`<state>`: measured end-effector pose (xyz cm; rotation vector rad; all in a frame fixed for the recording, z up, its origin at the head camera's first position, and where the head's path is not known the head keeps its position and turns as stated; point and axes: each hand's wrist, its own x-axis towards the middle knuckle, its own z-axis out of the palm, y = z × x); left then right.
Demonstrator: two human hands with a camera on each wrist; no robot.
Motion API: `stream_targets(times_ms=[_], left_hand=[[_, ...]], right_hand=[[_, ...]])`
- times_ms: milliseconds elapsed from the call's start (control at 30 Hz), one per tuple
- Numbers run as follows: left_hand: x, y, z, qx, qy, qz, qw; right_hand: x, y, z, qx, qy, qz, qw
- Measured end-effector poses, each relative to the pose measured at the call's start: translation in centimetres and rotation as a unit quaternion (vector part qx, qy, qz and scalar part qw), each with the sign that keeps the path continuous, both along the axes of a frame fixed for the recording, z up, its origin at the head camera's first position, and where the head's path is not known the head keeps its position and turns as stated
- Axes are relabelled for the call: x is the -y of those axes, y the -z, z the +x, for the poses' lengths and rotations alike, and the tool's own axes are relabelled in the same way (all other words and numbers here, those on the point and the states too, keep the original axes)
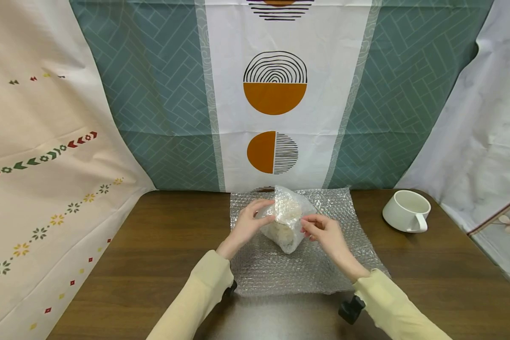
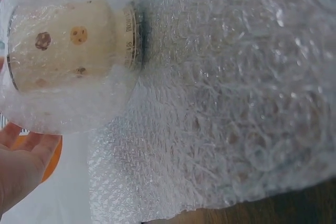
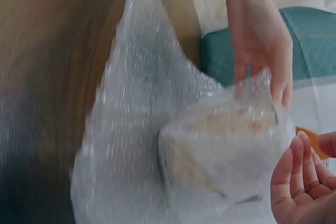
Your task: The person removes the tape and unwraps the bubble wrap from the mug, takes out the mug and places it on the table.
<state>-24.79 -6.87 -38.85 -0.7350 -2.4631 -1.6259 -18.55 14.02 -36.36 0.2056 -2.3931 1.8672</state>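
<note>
A cream cup [image 2: 79, 40], printed with small brown pictures and a lettered band, shows through bubble wrap in the left wrist view. Clear bubble wrap [image 1: 295, 238] encloses it, with a flap standing up at the top. My left hand [image 1: 247, 223] is at the left side of this bundle, thumb and forefinger spread apart and fingertips against the wrap. At the right side is my right hand [image 1: 323, 233], its fingertips right by the wrap's edge. In the right wrist view its fingers [image 3: 296, 177] are loosely bent, with a gap to the thumb and nothing between.
Under the bundle lies a flat bubble wrap sheet [image 1: 280, 278], reaching to the back of the brown wooden table [image 1: 174, 236]. A white mug [image 1: 401, 212] stands at the back right, handle toward the front. Patterned cloths [image 1: 165, 94] hang behind and on both sides.
</note>
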Motion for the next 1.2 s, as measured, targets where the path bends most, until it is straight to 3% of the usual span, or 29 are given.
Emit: stream_targets(times_ms=[200, 333, 500, 733, 967, 1200], left_hand=[[0.0, 0.0, -0.1, -0.004, -0.005, -0.004, 1.0000], [0.0, -0.6, 0.4, 0.006, 0.005, 0.001, 1.0000], [0.0, -2.4, 1.7, 0.009, 0.028, 0.024, 0.9993], [0.4, -0.3, 0.1, 0.001, 0.025, -0.003, 0.9997], [0.4, -0.2, -0.2, 0.014, 0.020, 0.006, 0.9997], [0.5, -0.3, -0.4, 0.029, 0.019, 0.011, 0.9993]], right_hand=[[1.5, -0.2, 0.2, 0.003, -0.055, -0.033, 0.998], [2.1, -0.2, -0.1, 0.015, -0.043, -0.051, 0.998], [2.4, -0.6, -0.3, 0.045, -0.028, -0.053, 0.997], [2.3, -1.0, -0.3, 0.091, -0.018, -0.071, 0.993], [2.3, -1.1, -0.2, 0.106, -0.019, -0.111, 0.988], [2.7, -1.1, -0.5, 0.118, -0.025, -0.103, 0.987]])
